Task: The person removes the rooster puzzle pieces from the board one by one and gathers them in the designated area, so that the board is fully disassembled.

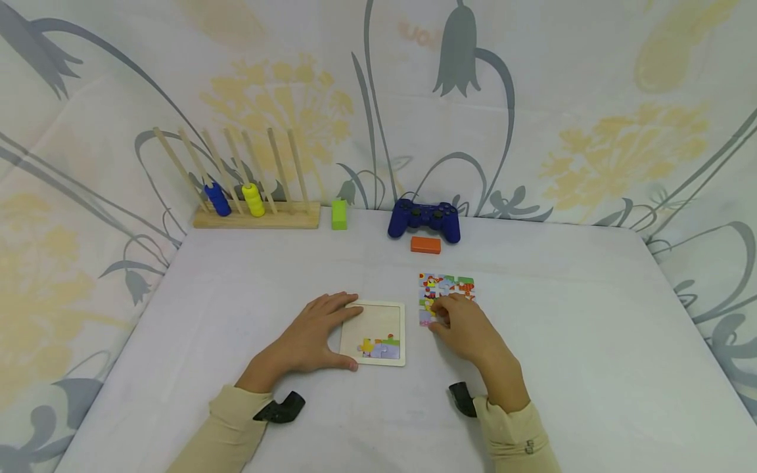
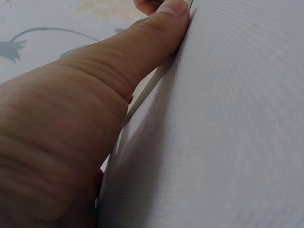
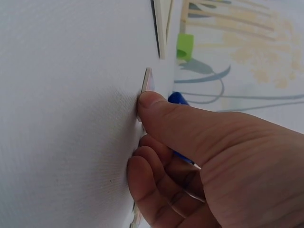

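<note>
A square wooden puzzle tray (image 1: 372, 318) lies on the table, with a few joined pieces (image 1: 381, 348) in its near right corner. My left hand (image 1: 319, 332) rests on the tray's left side, fingers fairly straight on the far rim and thumb at the near edge. In the left wrist view, the thumb (image 2: 142, 42) lies along the tray's edge. Right of the tray is a colourful block of puzzle pieces (image 1: 446, 282), partly covered by my right hand (image 1: 470, 328). In the right wrist view, my curled fingers and thumb pinch a thin puzzle piece (image 3: 148, 80).
At the back left stands a wooden peg rack (image 1: 260, 220) with blue rings (image 1: 217, 199) and yellow rings (image 1: 253, 200). A green block (image 1: 339, 215), a blue game controller (image 1: 424, 220) and an orange block (image 1: 426, 245) sit along the back. Patterned cloth hangs behind.
</note>
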The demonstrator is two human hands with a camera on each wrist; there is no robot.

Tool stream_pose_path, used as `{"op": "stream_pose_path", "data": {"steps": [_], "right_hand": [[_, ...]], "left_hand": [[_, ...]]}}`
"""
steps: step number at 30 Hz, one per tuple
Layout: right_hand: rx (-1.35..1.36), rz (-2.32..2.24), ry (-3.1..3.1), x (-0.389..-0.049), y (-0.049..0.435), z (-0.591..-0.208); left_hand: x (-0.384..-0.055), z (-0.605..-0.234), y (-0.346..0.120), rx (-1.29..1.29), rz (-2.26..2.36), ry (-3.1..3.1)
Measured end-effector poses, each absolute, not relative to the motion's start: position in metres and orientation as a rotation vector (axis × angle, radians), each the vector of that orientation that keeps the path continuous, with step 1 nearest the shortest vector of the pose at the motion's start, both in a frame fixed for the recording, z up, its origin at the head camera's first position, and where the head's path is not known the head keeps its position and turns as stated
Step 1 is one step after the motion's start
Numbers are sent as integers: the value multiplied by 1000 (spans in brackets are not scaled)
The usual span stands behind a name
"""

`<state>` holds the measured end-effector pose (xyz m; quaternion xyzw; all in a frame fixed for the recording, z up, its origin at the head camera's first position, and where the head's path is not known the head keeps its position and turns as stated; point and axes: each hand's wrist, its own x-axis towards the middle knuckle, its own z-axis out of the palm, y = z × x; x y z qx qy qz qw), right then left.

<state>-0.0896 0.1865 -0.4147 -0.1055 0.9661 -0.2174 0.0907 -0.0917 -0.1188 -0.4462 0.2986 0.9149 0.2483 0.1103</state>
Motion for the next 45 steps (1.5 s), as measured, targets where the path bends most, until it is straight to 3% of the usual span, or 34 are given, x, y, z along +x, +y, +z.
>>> {"op": "stream_pose_path", "data": {"steps": [28, 45], "right_hand": [[-358, -693, 2879, -88, 184, -410], [-562, -756, 2728, -76, 130, -413]], "left_hand": [[-91, -444, -119, 879, 722, 2695], [-93, -446, -120, 894, 733, 2694]]}}
